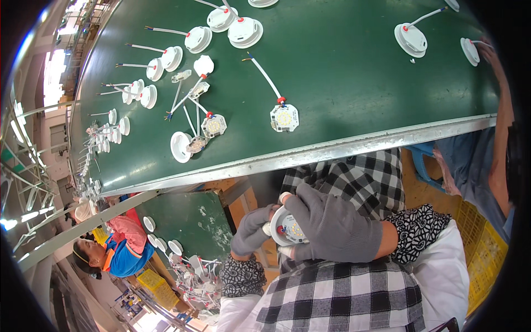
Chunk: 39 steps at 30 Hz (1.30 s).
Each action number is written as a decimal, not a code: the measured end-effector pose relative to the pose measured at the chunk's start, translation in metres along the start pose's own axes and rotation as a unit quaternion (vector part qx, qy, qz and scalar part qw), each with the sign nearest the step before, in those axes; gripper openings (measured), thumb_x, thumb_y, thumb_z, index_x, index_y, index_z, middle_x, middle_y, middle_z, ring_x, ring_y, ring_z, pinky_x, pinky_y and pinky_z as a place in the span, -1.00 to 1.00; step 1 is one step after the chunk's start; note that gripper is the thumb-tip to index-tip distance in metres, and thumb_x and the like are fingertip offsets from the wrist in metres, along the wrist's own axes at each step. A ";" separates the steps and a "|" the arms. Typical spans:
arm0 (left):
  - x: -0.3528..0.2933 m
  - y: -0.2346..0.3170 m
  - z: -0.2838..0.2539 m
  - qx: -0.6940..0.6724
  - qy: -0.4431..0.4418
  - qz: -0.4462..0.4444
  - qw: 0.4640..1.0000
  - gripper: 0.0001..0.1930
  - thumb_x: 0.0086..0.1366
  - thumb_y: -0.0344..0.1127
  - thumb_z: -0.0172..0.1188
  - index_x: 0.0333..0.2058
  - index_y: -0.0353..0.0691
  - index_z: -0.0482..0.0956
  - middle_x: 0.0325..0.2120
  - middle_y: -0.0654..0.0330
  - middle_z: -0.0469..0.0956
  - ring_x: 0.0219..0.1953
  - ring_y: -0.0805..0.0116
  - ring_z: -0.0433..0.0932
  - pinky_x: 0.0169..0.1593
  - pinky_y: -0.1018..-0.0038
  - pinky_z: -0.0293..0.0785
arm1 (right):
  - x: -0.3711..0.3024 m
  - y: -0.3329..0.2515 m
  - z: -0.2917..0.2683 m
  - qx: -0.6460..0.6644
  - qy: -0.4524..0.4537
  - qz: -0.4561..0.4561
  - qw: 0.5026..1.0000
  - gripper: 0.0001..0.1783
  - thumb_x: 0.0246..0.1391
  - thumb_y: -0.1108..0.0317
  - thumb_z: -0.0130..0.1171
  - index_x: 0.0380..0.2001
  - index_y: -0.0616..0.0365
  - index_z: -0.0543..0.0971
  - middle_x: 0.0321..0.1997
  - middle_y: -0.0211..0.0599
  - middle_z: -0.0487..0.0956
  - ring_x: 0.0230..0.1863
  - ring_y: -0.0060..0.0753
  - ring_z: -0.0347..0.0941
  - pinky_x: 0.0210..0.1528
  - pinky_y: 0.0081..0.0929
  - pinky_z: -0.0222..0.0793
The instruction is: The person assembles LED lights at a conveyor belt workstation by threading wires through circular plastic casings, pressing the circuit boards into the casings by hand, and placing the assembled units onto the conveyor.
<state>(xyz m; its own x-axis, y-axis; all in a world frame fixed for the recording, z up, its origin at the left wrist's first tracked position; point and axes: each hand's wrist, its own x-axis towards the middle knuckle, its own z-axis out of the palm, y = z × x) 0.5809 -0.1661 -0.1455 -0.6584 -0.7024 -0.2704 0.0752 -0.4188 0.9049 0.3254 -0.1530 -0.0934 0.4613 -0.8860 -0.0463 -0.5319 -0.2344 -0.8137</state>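
Note:
Above my lap I hold a white round lamp housing (281,239), its open side turned up. Inside it an LED board (296,230) shows, with a red grommet beside it. My left hand (251,232), in a grey glove with pale fingertips, grips the housing's left rim. Over its right side curls my right hand (340,224), gloved alike, with fingers at the top and bottom of the rim. Part of the housing is hidden under it. Closest on the green bench, a loose LED board (284,118) lies with a white cable (264,76) attached.
The green bench (343,72) has a metal edge (332,149) in front of me. Cabled white housings (198,40) and a cluster of LED boards (213,126) lie on it. At right is another person's arm (500,127); at lower left, a seated person (124,252) beside a second bench (191,221).

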 end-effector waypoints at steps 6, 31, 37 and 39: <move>0.010 -0.013 -0.007 -0.154 -0.051 -0.041 0.986 -0.75 0.15 -0.48 0.25 -0.20 -0.49 0.57 -0.11 -0.07 0.56 -0.06 0.20 0.56 0.03 0.35 0.44 | -0.001 0.004 -0.002 0.029 0.022 -0.002 0.999 -0.18 -0.27 -0.09 0.41 -0.13 0.28 0.28 -0.25 -0.17 0.32 -0.33 -0.33 0.51 -0.48 -0.53 0.48; 0.014 0.057 0.050 0.114 -0.054 -0.258 0.958 -0.69 0.41 -0.15 0.03 -0.36 -0.31 0.53 -0.63 0.37 0.43 -0.72 0.71 0.30 -0.63 0.69 0.23 | -0.031 0.068 0.028 0.463 -0.153 0.076 0.870 -0.32 -0.24 0.27 0.45 -0.03 0.14 0.36 -0.09 -0.33 0.35 0.00 -0.43 0.34 0.06 -0.44 0.29; 0.002 0.024 0.061 -0.065 0.026 -0.124 0.990 -0.67 0.41 -0.20 -0.02 -0.41 -0.34 0.54 -0.41 0.17 0.49 -0.23 0.53 0.43 -0.12 0.53 0.35 | -0.040 0.060 0.036 0.477 -0.159 0.121 0.856 -0.32 -0.20 0.23 0.41 0.01 0.14 0.35 -0.12 -0.35 0.39 -0.03 -0.44 0.38 0.02 -0.47 0.31; 0.001 0.016 0.067 -0.183 0.043 -0.118 0.975 -0.64 0.41 -0.19 -0.05 -0.44 -0.36 0.54 -0.39 0.14 0.48 -0.17 0.46 0.40 -0.06 0.46 0.31 | -0.041 0.062 0.041 0.422 -0.137 0.056 0.894 -0.33 -0.21 0.24 0.42 0.00 0.14 0.38 -0.12 -0.32 0.37 -0.01 -0.42 0.35 0.04 -0.44 0.28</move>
<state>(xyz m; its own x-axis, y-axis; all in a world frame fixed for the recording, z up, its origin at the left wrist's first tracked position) 0.5311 -0.1352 -0.1099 -0.6258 -0.6001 -0.4982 0.2006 -0.7411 0.6407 0.3024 -0.1146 -0.1654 0.6562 -0.7271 -0.2015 0.0868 0.3381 -0.9371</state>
